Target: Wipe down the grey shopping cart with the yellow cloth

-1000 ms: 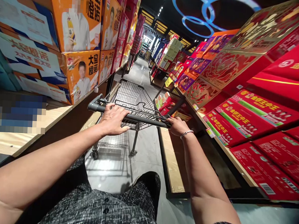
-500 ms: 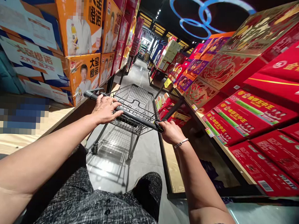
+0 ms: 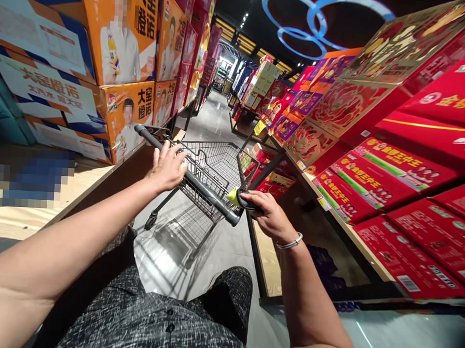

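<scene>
My left hand (image 3: 167, 166) rests on the grey handle (image 3: 204, 187) of a wire shopping cart (image 3: 223, 155), its fingers stretched and spread over the bar. Just past the handle's right end, my right hand (image 3: 270, 215) is closed around a small black item with a yellow-green part (image 3: 247, 199); its exact kind is unclear. The cart stands ahead of me at a slant, its basket pointing away. A bracelet (image 3: 290, 241) sits on my right wrist.
Orange drink cartons (image 3: 129, 101) are stacked on a wooden shelf to the left. Red boxes (image 3: 380, 182) and gold patterned boxes (image 3: 347, 104) line the right shelf. A grey tiled aisle (image 3: 216, 111) runs between the displays.
The cart has turned, its handle's right end swinging nearer to me. My right hand has come off the handle and now shows the black and yellow-green item. The left hand stays on the bar.
</scene>
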Motion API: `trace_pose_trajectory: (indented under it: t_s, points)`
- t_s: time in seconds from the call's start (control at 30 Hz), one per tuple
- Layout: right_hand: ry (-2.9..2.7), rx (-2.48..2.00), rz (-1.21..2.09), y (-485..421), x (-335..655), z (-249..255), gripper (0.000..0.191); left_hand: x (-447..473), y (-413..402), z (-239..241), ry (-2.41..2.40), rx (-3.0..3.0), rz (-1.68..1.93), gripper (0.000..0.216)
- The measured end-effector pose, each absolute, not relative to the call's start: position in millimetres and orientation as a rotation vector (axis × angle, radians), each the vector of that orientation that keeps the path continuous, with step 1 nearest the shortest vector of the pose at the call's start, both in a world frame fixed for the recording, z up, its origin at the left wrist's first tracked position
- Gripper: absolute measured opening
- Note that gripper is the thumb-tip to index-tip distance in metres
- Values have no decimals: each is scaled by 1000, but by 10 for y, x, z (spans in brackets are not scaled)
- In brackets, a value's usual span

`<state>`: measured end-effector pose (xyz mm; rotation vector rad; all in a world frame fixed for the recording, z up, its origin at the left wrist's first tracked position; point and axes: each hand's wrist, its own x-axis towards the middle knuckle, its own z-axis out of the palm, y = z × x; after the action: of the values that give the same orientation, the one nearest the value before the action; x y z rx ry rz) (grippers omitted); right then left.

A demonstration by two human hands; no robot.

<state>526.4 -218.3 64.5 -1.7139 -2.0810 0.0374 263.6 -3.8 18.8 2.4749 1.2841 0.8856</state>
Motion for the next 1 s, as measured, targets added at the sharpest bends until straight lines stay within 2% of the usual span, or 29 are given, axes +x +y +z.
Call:
trace_pose_trajectory:
  t_s: [0.17,0.27,0.37,0.6,1.0]
  points:
    - [-2065,-1581,163,-1953,5597,153,58,2871,-860,406,721,2661,855,51]
    - [-2067,-1794,109,-1770,5634,-99,62,2946,-1311,492,437,2739,781,56]
    - [-2070,-2075,-8,-1614,5624,-199,64,2972,-1520,473,473,2859,634,60]
    - [-1966,-2550,-70,-1397,5607,-71,47,2881,-1292,347,668,3069,491,38]
    - [-2052,-2598,-130,-1378,5196,-7,35,2453,-649,279,684,3004,746,27]
